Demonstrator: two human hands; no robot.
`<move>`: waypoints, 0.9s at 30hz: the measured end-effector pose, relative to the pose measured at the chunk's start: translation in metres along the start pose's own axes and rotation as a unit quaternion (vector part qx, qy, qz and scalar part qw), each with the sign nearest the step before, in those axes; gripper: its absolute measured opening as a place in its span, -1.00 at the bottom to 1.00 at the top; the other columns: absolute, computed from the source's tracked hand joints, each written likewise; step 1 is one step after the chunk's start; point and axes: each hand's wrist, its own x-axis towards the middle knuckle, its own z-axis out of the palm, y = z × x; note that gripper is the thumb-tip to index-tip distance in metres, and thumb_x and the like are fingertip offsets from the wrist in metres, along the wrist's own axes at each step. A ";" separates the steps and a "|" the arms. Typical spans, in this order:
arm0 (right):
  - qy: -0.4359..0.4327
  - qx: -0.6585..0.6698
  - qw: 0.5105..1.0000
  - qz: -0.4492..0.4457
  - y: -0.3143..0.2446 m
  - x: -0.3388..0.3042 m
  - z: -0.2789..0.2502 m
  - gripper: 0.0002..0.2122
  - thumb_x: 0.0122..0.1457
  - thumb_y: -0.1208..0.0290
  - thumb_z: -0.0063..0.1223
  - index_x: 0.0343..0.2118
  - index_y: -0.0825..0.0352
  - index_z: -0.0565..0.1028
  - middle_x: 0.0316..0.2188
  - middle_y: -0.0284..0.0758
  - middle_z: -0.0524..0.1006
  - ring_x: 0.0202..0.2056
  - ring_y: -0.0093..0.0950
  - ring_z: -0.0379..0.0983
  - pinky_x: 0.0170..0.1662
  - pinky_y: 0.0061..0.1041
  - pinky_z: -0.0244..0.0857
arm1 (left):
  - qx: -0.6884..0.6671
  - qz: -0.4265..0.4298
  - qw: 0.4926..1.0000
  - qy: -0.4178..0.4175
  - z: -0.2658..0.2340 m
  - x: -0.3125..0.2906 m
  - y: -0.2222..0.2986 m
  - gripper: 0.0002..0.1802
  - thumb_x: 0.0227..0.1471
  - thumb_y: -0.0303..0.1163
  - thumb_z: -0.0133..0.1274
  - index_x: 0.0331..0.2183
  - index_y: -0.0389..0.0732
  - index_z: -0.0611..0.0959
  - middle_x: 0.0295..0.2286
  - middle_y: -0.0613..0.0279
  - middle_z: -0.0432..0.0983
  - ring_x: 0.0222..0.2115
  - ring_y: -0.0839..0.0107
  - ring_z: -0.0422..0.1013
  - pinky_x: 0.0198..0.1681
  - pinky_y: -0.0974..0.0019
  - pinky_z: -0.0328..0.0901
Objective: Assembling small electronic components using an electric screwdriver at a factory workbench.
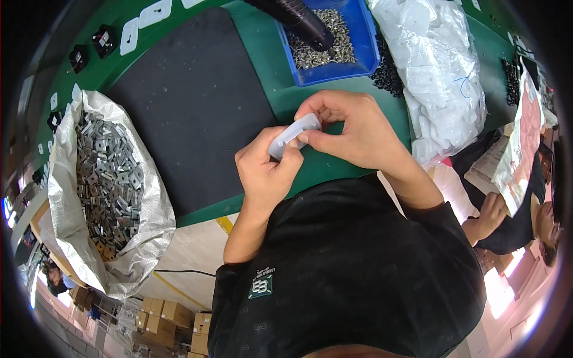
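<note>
Between my two hands is a small white plastic plate (293,135) with rounded corners, tilted on its edge above the near side of the green table. My left hand (267,163) is closed on its left end, thumb against the face. The fingers and thumb of my right hand (353,126) pinch its right end. Whether a smaller part sits between my right fingertips cannot be made out. Just beyond my hands stands a blue bin (334,73) of small metal screws. Over the bin hangs the dark tip of a power screwdriver (313,37).
A black mat (191,107) covers the table's left part. At left, a white woven sack (158,209) holds many metal brackets. Small black parts (388,74) lie beside a clear bag of white plates (444,77). A co-worker's hand (492,210) shows at far right.
</note>
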 end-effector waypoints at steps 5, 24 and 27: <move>-0.044 0.119 0.991 0.039 -0.002 0.001 -0.012 -0.81 0.00 0.51 0.25 -0.31 0.42 0.54 -0.45 -0.32 0.60 -0.42 -0.62 0.53 -0.32 -0.58 0.43 | -0.089 -0.057 0.994 -0.033 -0.001 0.003 -0.003 -0.90 -0.06 -0.52 0.11 -0.40 -0.32 0.62 -0.68 0.37 0.43 -0.65 0.71 0.26 -0.61 0.54 0.17; 0.242 -0.161 0.953 -0.086 0.001 0.195 -0.218 -0.75 -0.06 0.37 0.29 -0.40 0.47 0.60 -0.60 -0.28 0.58 -0.58 -0.55 0.50 -0.47 -0.55 0.35 | -0.100 0.001 0.987 -0.124 0.003 0.011 0.002 -0.75 0.11 -0.51 -0.04 -0.16 -0.38 0.56 -0.33 0.05 0.59 -0.48 0.55 0.43 -0.43 0.50 0.34; 0.240 -0.317 0.914 -0.087 0.008 0.236 -0.212 -0.76 -0.13 0.27 0.28 -0.46 0.34 0.64 -0.56 -0.18 0.60 -0.46 -0.32 0.58 -0.31 -0.41 0.45 | -0.082 0.013 0.984 -0.155 0.018 0.009 0.006 -0.76 0.07 -0.57 -0.03 -0.18 -0.37 0.58 -0.34 0.08 0.59 -0.48 0.56 0.44 -0.42 0.50 0.35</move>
